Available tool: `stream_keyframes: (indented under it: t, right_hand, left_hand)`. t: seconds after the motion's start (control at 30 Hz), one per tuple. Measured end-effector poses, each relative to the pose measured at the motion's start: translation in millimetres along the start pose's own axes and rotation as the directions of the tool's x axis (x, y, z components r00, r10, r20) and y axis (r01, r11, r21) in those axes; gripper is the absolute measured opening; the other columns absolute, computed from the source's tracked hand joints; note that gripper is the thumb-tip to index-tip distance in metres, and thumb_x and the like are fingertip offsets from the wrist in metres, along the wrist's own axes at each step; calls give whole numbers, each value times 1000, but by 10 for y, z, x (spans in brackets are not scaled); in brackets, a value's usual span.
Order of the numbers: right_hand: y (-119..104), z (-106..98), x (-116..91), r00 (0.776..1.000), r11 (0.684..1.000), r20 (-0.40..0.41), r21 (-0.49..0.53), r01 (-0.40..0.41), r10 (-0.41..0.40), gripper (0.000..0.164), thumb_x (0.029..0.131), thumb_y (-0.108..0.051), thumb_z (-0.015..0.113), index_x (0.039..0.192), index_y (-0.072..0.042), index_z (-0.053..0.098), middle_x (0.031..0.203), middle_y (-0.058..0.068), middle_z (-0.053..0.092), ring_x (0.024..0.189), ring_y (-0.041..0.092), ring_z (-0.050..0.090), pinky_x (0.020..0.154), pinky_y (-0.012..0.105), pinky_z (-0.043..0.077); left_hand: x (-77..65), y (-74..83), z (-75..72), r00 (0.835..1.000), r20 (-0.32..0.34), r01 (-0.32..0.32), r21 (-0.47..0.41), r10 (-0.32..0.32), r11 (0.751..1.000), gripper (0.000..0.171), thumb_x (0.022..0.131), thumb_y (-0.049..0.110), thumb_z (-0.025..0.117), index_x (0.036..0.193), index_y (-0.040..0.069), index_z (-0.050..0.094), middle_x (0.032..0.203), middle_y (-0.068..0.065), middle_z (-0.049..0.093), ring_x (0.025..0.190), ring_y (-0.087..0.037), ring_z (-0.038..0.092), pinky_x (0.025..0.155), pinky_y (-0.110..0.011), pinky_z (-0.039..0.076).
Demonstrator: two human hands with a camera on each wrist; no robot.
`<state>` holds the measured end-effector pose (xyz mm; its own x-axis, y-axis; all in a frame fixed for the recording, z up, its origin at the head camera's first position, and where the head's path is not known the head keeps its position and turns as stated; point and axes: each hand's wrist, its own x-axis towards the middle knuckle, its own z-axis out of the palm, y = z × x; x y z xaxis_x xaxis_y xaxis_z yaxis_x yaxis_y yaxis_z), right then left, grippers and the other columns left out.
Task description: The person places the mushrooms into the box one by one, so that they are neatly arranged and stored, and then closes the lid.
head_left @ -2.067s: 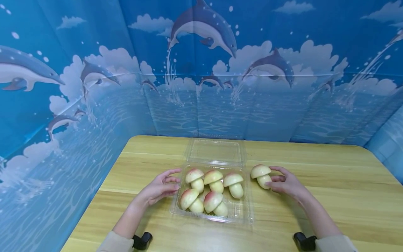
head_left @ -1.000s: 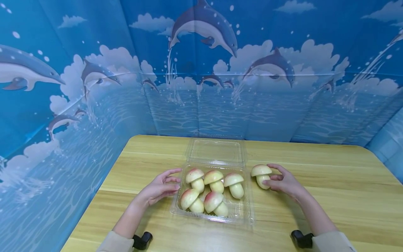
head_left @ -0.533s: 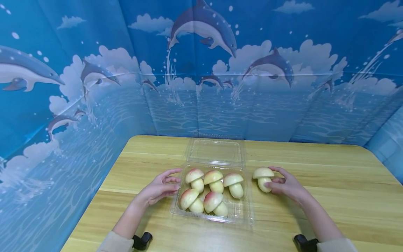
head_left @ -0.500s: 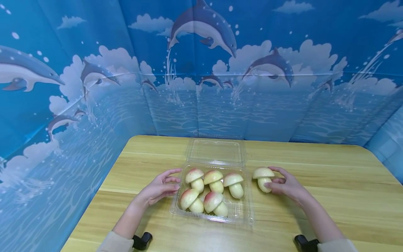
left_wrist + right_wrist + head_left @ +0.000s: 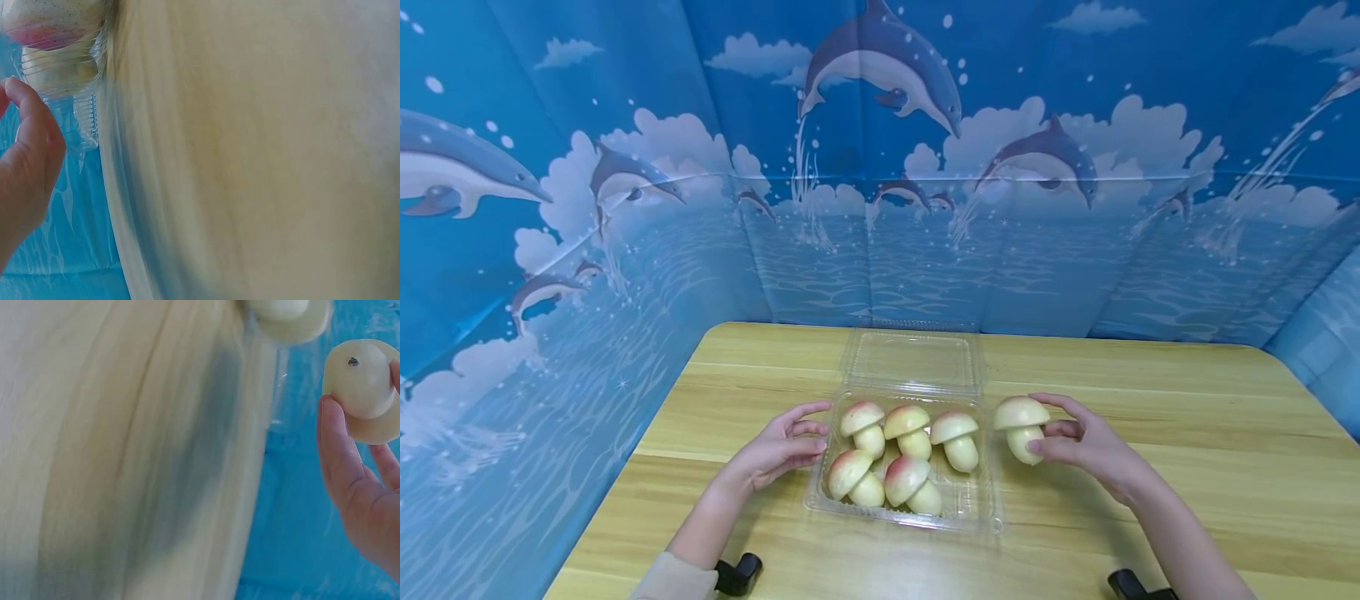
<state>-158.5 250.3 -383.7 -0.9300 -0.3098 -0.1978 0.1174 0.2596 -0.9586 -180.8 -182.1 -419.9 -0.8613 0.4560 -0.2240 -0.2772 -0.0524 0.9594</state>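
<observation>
A cream toy mushroom [image 5: 1022, 429] is pinched between the thumb and fingers of my right hand [image 5: 1078, 437], just right of the clear box. In the right wrist view the round stem end of this mushroom [image 5: 359, 378] shows a small dark mark. The clear plastic box [image 5: 966, 502] stands with its lid laid back and bears several mushrooms in two rows, some with pinkish caps. A front-row mushroom [image 5: 913, 486] lies left of the bare front right corner. My left hand [image 5: 786, 446], fingers loosely bent, is at the box's left edge.
The box's lid [image 5: 913, 360] lies toward the back edge of the wooden table [image 5: 1150, 417]. A blue dolphin-print curtain [image 5: 880, 250] hangs behind and to the sides. Black wrist mounts [image 5: 739, 574] sit under both forearms.
My right hand has lifted the mushroom and drawn it slightly left, toward the box, turning it more upright. The left hand and the box stay where they were.
</observation>
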Motion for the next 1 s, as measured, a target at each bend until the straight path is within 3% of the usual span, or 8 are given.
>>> stream_keyframes:
  t: [0.33, 0.6, 1.0]
  right_hand:
    - [-118, 145, -98, 996, 996, 41, -31, 78, -77, 72, 82, -11, 70, 141, -3, 31, 96, 14, 56, 84, 17, 59, 76, 38, 53]
    - [-131, 208, -96, 986, 993, 118, 7, 116, -116, 70, 83, -8, 68, 140, 2, 28, 97, 15, 59, 85, 21, 62, 76, 39, 54]
    - [-177, 325, -85, 985, 993, 135, -34, 114, -109, 71, 81, -9, 71, 139, 1, 32, 98, 16, 58, 86, 23, 60, 73, 37, 54]
  left_hand:
    - [-25, 2, 45, 1000, -20, 9, 5, -9, 1000, 70, 85, -3, 61, 144, 2, 26, 110, -11, 51, 77, -10, 58, 71, -22, 51]
    - [-42, 2, 78, 1000, -27, 2, 26, -1, 1000, 68, 86, -1, 60, 144, 2, 26, 110, -12, 51, 78, -11, 57, 71, -24, 51]
    - [-41, 1, 79, 1000, -24, -1, 24, 2, 1000, 68, 86, -2, 60, 144, 1, 26, 109, -12, 51, 77, -11, 57, 71, -24, 51]
